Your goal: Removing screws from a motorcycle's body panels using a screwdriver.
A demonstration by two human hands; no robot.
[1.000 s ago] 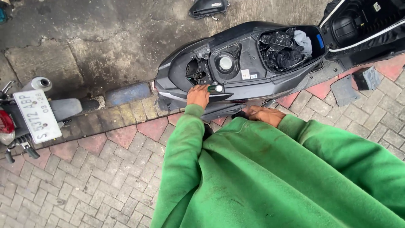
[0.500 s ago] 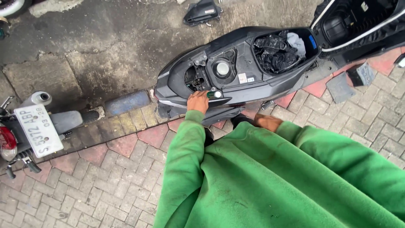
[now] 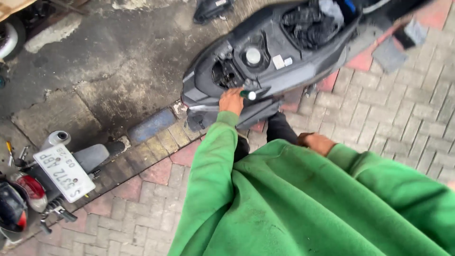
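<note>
scooter (image 3: pixel 284 61) ahead on paving | second motorcycle (image 3: pixel 42 185) far left

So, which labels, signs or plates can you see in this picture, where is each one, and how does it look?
Number plate: at the rear of the parked motorbike, lower left; a tilted white rectangle with dark characters.
Two small stickers: inside the opened scooter body, just right of the round pale fuel cap; white, roughly square.
Cardboard piece: top left corner; a tan edge, mostly cut off by the frame.
No screens are in view.

white rect plate (image 3: pixel 65 173) | lower left, parked bike rear || small white stickers (image 3: pixel 282 61) | open scooter bay
</note>
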